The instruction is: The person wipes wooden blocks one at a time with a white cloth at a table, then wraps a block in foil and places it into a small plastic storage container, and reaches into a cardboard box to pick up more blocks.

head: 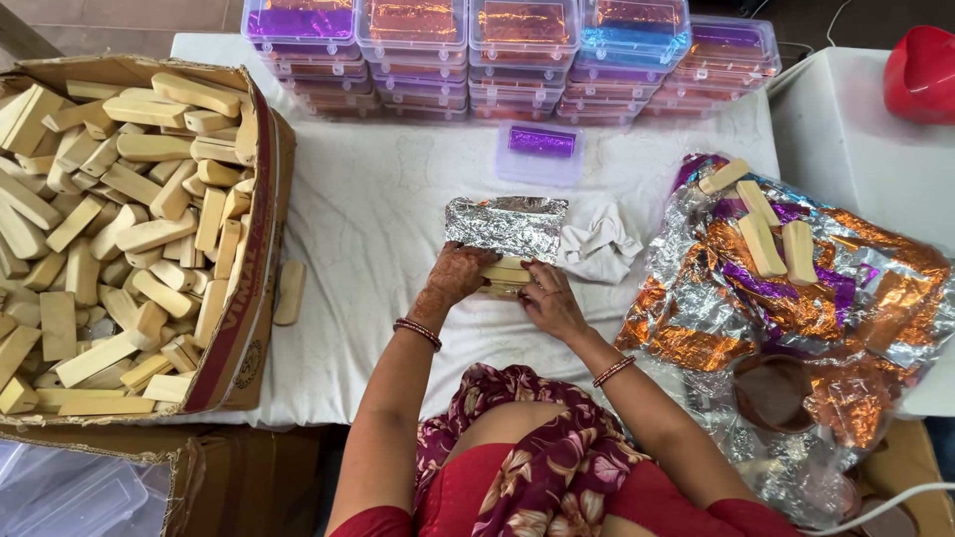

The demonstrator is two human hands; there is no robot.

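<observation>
A brown cardboard box (pixel 254 249) with red-printed flaps stands at the table's left edge, open and full of pale wooden sticks (pixel 119 229). Stacks of clear lidded plastic boxes (pixel 507 60), holding purple, orange and blue foil, line the far edge; a single clear box (pixel 540 151) with purple foil sits just before them. Another carton (pixel 229 477) stands below, near left.

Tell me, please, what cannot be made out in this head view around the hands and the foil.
- Wooden bars: mostly covered by the left hand and right hand; their count is unclear.
- Silver foil: crumpled, so whatever lies under it is hidden.
- Cardboard box: cut off by the left edge.
- Stacked plastic boxes: cut off by the top edge.
</observation>
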